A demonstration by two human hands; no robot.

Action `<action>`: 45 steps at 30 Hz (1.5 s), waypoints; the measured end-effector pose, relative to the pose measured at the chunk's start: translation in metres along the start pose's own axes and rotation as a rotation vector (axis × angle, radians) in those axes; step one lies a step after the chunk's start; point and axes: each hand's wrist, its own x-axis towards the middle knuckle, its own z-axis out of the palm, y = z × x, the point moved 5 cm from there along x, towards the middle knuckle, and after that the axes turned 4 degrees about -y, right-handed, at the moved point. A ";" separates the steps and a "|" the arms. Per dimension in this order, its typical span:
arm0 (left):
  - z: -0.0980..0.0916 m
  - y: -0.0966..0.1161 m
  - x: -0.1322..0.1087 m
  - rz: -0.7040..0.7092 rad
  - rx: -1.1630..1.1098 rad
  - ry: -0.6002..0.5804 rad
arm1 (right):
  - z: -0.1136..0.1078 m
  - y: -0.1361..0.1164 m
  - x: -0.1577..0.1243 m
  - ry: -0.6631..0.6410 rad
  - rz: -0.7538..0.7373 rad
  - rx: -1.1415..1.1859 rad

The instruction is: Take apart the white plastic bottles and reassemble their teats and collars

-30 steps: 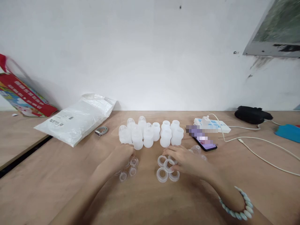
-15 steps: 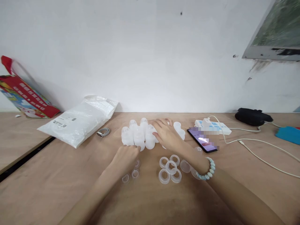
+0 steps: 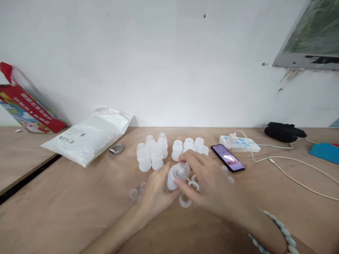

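Two hands held one white bottle point(image 3: 172, 181) above the worktop point(image 3: 79, 201).
The left hand point(image 3: 159, 185) had its grip closed around the body; the right hand point(image 3: 205, 176) gripped the clear domed top point(image 3: 183, 171). Pale rings point(image 3: 184, 205) lay partly hidden behind the right hand. Domed bottles point(image 3: 157, 161) stood beyond the left, open-necked bottles point(image 3: 177, 151) beyond the right.

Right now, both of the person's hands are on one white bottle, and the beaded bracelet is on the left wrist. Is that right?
Not quite: in the head view, the beaded bracelet is on the wrist of the right hand. The left hand and the right are both on one white bottle.
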 end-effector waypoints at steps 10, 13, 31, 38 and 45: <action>0.001 -0.027 -0.039 -0.259 -0.074 -0.065 | -0.106 0.077 -0.034 0.592 0.408 0.217; -0.001 -0.045 -0.049 -0.323 -0.207 0.002 | -0.121 0.102 -0.041 0.430 0.462 0.056; 0.012 -0.014 -0.013 -0.208 -0.301 -0.165 | -0.018 0.115 -0.061 -0.397 0.394 -0.354; 0.025 -0.009 -0.005 -0.177 -0.300 -0.211 | -0.010 0.085 -0.035 -0.244 0.377 0.118; 0.027 -0.004 -0.003 -0.200 -0.305 -0.223 | 0.033 0.054 -0.021 -0.265 0.313 0.471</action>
